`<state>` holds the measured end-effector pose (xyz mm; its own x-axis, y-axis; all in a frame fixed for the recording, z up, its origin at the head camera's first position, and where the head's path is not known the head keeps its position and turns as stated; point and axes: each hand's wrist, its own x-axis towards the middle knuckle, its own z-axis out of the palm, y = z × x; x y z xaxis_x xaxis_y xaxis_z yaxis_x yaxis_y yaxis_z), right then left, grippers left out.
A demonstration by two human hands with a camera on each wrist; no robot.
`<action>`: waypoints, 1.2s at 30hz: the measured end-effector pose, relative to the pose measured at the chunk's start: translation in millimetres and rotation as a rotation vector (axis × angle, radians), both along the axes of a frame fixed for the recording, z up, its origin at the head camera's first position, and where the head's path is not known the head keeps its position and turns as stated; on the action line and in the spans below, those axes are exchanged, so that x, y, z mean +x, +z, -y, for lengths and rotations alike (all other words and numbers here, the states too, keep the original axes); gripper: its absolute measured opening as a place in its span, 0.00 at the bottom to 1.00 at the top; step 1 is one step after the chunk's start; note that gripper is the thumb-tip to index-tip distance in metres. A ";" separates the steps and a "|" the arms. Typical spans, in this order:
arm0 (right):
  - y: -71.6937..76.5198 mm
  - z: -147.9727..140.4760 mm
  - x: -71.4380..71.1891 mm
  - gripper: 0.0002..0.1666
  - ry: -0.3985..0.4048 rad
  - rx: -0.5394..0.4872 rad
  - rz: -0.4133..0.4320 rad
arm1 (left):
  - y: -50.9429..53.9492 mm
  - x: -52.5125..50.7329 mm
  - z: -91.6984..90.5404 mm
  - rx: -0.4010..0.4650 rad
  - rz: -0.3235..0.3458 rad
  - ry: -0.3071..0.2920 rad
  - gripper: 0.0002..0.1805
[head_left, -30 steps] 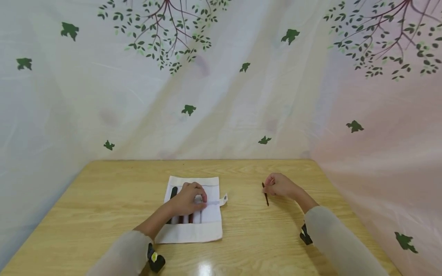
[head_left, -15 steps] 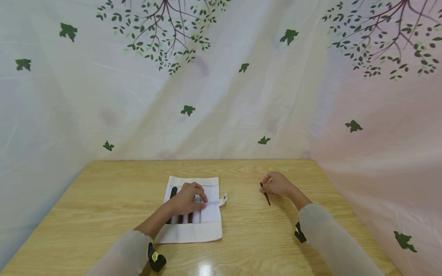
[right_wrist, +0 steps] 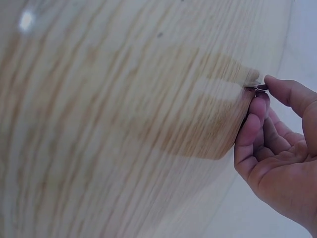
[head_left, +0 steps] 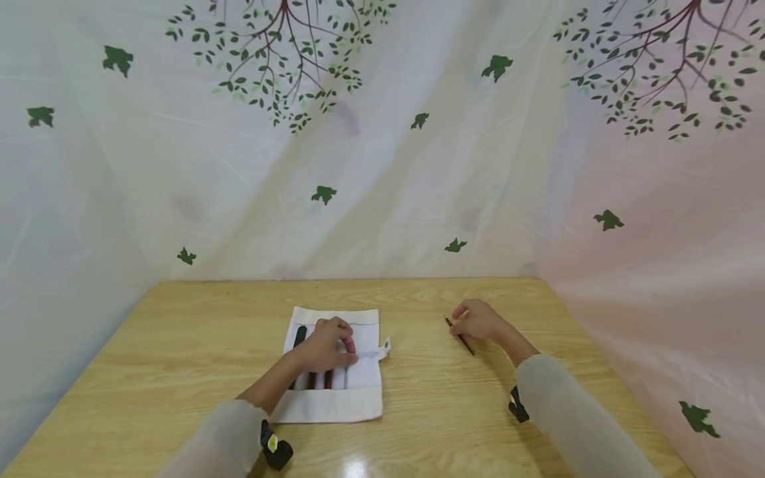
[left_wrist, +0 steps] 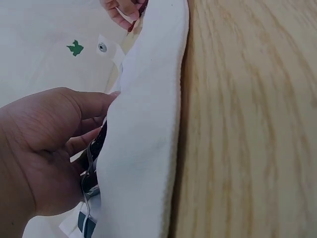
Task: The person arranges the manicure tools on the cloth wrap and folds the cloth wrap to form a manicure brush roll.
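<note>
Right hand [head_left: 478, 321] pinches a slim dark stick [head_left: 463, 341] toward the counter's [head_left: 418, 392] far-right corner; my left hand [head_left: 325, 344] touches a white rectangular cloth pouch [head_left: 331, 406], grip unclear. Loosened fingertips could drop the stick.

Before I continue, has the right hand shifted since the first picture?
Yes: the right hand has shifted slightly left, judged against the table's far right corner.

A curtained-off nook, its wider room hidden: a pale drape [head_left: 251, 186], printed with leafy branches [head_left: 284, 8] and green bird-like shapes [head_left: 497, 68], fills the upper frame behind a wood-grain worktop [head_left: 197, 345] below.
</note>
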<state>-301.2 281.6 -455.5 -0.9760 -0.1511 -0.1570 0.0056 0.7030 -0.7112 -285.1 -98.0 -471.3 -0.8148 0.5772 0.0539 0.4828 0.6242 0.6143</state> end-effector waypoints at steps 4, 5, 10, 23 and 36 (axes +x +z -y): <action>-0.7 -0.7 -0.9 0.19 0.031 0.000 -0.011 | -0.7 -0.5 0.0 -0.015 0.010 0.000 0.09; -1.0 -0.8 -1.2 0.19 0.037 0.006 -0.016 | -0.6 -0.4 0.1 -0.015 0.012 -0.004 0.08; -0.7 0.0 -1.3 0.19 0.071 0.029 -0.053 | 0.0 -0.3 1.6 -0.006 0.032 -0.020 0.05; -0.3 6.2 -3.6 0.18 0.093 0.057 -0.083 | 1.5 -0.9 7.2 0.103 0.123 -0.008 0.05; 1.6 31.7 -7.4 0.11 0.121 0.017 -0.120 | 2.8 -3.5 3.2 -0.010 0.083 -0.002 0.06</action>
<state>-308.6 249.9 -453.9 -0.9628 -0.2666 -0.0438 -0.1640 0.7056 -0.6894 -288.6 -101.2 -468.5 -0.8152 0.5788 -0.0199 0.4315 0.6299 0.6458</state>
